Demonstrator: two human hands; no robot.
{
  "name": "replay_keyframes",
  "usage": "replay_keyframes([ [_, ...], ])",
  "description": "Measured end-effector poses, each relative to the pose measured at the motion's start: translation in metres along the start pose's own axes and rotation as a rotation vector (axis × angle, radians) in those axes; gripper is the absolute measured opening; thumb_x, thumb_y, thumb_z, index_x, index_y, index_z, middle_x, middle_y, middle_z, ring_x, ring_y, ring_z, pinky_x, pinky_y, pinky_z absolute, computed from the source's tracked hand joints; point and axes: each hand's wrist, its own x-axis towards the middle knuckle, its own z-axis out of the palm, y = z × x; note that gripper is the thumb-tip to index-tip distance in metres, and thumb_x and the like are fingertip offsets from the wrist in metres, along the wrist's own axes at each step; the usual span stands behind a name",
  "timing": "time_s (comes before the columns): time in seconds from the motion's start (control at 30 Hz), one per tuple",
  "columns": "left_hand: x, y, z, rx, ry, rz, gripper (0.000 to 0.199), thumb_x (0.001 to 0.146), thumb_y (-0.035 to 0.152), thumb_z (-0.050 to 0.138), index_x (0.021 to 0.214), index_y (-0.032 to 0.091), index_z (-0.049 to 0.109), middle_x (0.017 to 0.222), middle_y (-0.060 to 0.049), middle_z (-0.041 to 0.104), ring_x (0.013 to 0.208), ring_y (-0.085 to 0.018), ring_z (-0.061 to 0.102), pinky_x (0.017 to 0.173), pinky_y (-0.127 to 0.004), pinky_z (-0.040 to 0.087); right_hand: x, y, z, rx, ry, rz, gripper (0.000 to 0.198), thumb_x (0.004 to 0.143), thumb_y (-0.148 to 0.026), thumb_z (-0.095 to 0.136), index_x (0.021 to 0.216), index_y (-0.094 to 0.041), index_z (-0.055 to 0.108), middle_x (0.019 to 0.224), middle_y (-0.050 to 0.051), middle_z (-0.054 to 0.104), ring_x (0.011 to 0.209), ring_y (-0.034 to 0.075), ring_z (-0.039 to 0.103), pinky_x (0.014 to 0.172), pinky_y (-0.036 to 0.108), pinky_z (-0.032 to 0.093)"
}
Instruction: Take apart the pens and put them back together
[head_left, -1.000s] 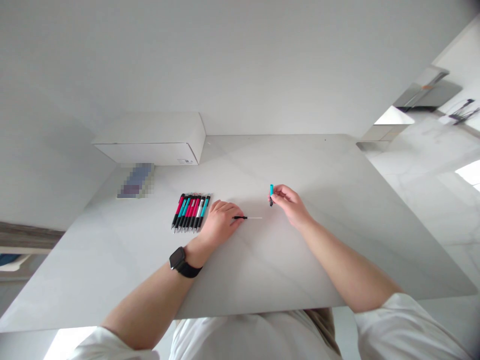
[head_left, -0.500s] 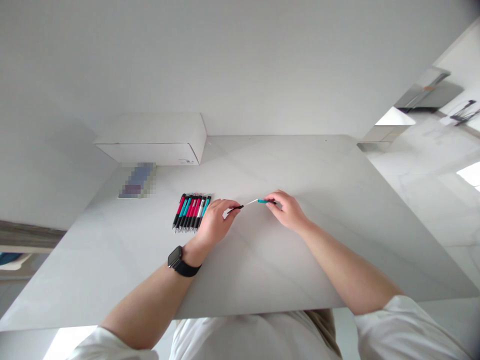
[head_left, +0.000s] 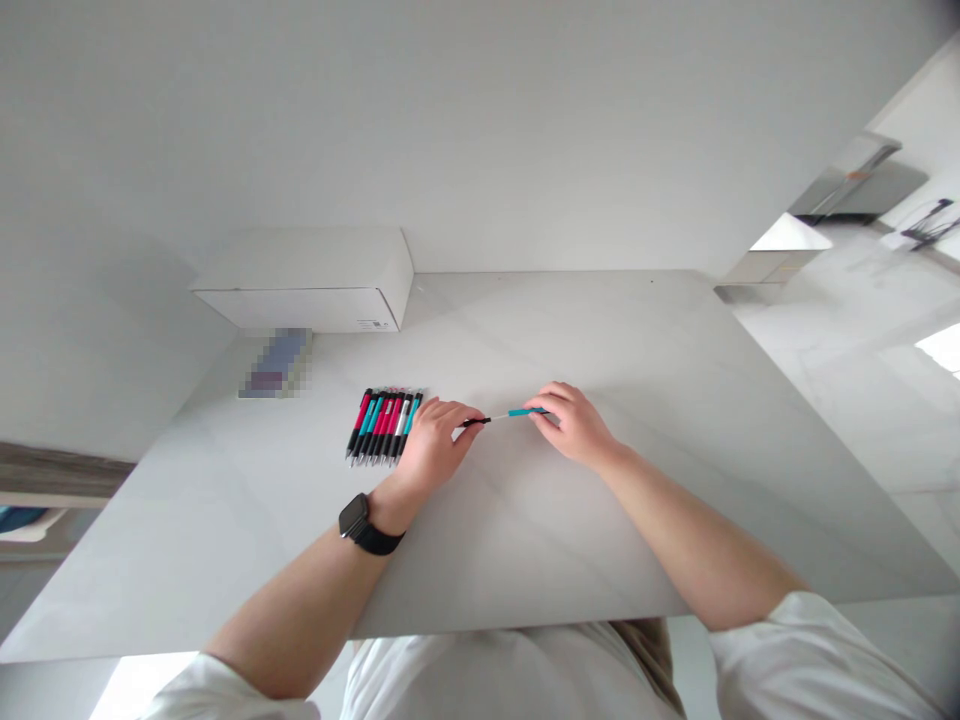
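Observation:
Between the fingers of my left hand (head_left: 439,440) is the black grip section (head_left: 480,421) of a pen, and a thin white refill (head_left: 499,416) stretches from it to the right. My right hand (head_left: 574,423) pinches the teal pen barrel (head_left: 519,412), whose open end meets the refill. The two pen parts lie nearly in one line, a short stretch of refill showing between them. Just left of my left hand, a row of several pens (head_left: 381,425) in red, teal, white and black lies side by side, its right end partly hidden by the hand.
A long white box (head_left: 300,308) stands against the wall at the back left. In front of it lies a flat, blurred-out item (head_left: 275,363). The pale marble-look table (head_left: 600,330) ends at a slanted right edge, with floor beyond.
The teal barrel has moved slightly left along the refill and turned level with it. Less refill shows between the parts. The row of pens is unchanged.

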Motion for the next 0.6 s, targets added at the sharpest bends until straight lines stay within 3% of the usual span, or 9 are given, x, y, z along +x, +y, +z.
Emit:
replay_keyframes([
  [0.27, 0.000, 0.004, 0.000, -0.067, -0.038, 0.032, 0.016, 0.102, 0.034, 0.062, 0.107, 0.027, 0.075, 0.105, -0.003, 0.079, 0.099, -0.023, 0.072, 0.114, -0.048, 0.039, -0.002, -0.009, 0.005, -0.022, -0.060, -0.090, 0.020, 0.096, -0.017, 0.066, 0.112, -0.027, 0.073, 0.105, 0.006, 0.071, 0.098, 0.022, 0.066, 0.092, 0.039, 0.049],
  [0.6, 0.000, 0.004, -0.001, -0.130, -0.083, 0.001, 0.020, 0.103, 0.035, 0.059, 0.110, 0.028, 0.076, 0.108, -0.002, 0.080, 0.100, -0.023, 0.072, 0.117, -0.050, 0.038, -0.002, -0.012, 0.006, -0.049, -0.042, -0.136, 0.022, 0.096, -0.016, 0.067, 0.114, -0.028, 0.073, 0.103, 0.006, 0.071, 0.096, 0.022, 0.066, 0.091, 0.040, 0.047],
])
